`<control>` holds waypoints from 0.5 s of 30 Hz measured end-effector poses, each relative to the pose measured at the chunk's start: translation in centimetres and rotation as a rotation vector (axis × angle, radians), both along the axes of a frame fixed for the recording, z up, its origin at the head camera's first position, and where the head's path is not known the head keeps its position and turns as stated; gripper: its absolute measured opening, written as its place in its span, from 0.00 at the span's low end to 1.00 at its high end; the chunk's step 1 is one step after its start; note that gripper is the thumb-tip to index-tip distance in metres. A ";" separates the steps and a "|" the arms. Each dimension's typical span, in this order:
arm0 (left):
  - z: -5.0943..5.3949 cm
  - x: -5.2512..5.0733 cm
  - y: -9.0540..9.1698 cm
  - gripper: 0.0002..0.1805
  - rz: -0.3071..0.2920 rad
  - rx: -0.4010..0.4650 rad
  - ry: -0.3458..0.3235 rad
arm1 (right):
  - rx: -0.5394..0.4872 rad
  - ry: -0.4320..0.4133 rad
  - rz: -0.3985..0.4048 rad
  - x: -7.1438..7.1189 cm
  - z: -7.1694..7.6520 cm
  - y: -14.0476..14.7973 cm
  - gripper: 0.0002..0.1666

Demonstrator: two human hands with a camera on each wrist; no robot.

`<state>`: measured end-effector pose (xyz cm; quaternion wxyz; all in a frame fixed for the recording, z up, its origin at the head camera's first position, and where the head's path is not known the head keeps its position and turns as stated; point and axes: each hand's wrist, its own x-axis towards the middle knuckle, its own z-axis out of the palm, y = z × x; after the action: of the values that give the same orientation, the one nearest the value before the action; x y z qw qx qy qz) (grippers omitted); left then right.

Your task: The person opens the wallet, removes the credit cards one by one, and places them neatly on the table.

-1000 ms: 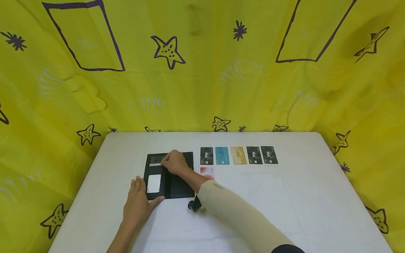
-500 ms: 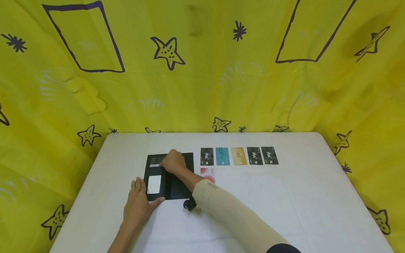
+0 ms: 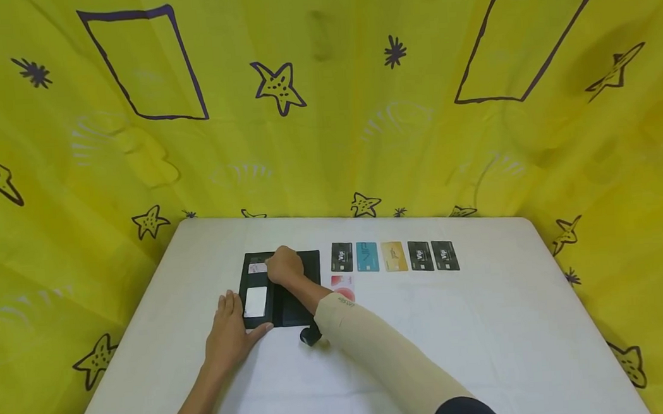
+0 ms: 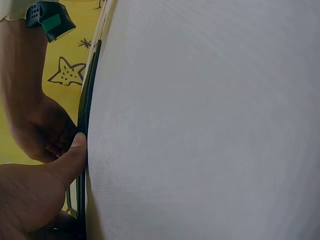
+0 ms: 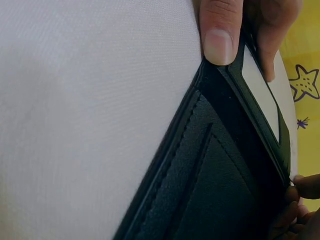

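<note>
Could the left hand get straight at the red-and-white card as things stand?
Probably not directly: the right arm crosses between the left hand and the red-and-white card, though the card's top looks uncovered.

Right hand [image 3: 285, 265], probably on white card [image 3: 257, 268]

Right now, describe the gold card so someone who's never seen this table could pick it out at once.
On the white table, find the open black wallet. Right of it in the head view, the gold card lies third in a row of five. Its gold colour sets it apart: the teal card sits to its left, a black card to its right.
</note>
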<state>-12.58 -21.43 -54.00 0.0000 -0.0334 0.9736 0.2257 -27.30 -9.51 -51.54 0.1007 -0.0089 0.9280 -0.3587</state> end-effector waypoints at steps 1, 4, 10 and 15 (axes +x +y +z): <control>0.0 0.0 0.1 0.59 -0.002 0.001 -0.003 | -0.008 0.002 -0.010 0.0 0.0 0.0 0.19; -0.1 -0.1 0.1 0.59 -0.006 0.002 -0.004 | -0.024 0.019 -0.014 -0.1 -0.1 0.0 0.20; -0.2 -0.1 0.0 0.59 -0.013 0.001 -0.005 | -0.073 0.076 0.006 0.1 -0.8 -0.2 0.20; 0.0 -0.1 0.0 0.59 -0.023 0.007 0.003 | -0.115 0.129 0.001 0.4 -0.5 -0.2 0.10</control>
<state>-12.71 -21.47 -54.00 0.0011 -0.0220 0.9732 0.2290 -26.94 -9.71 -52.05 0.0401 -0.0381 0.9104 -0.4100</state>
